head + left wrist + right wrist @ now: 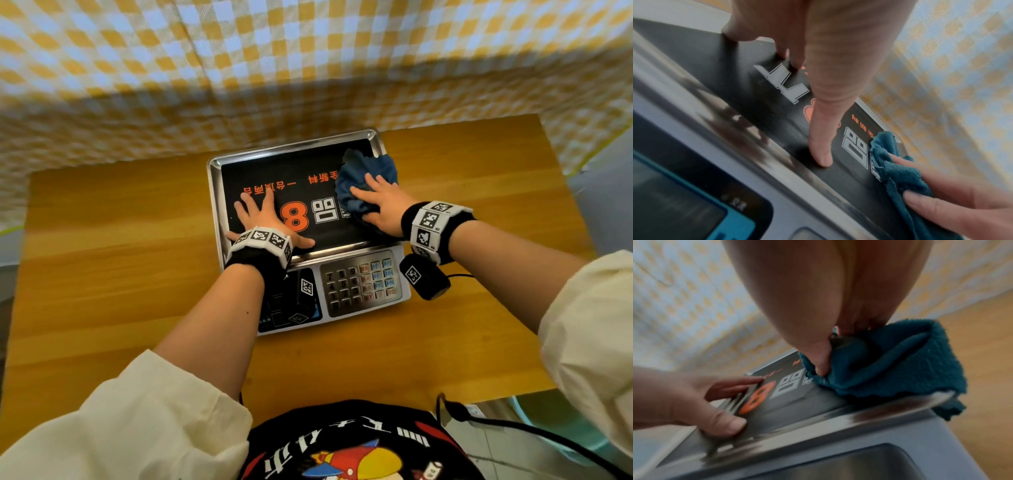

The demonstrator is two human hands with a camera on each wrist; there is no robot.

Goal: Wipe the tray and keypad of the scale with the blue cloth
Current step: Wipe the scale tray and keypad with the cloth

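The scale stands mid-table with its steel tray point(214, 192) covered by a black film with orange print. My left hand point(265, 219) lies flat on the tray's left half with fingers spread; its fingertips point(822, 155) press the film. My right hand point(380, 202) presses the crumpled blue cloth point(363, 168) onto the tray's right side, fingers spread over it. The cloth point(890, 366) hangs over the tray's right rim, and the thumb point(822, 363) digs into a fold. The keypad point(359, 284) sits at the scale's front right, uncovered, beside the display point(291, 305).
The scale stands on a wooden table point(120, 257) backed by a yellow checked curtain point(239, 51). A black camera unit with a cable point(424, 277) hangs under my right wrist beside the keypad. A pale green object point(565, 428) stands past the table's front right corner.
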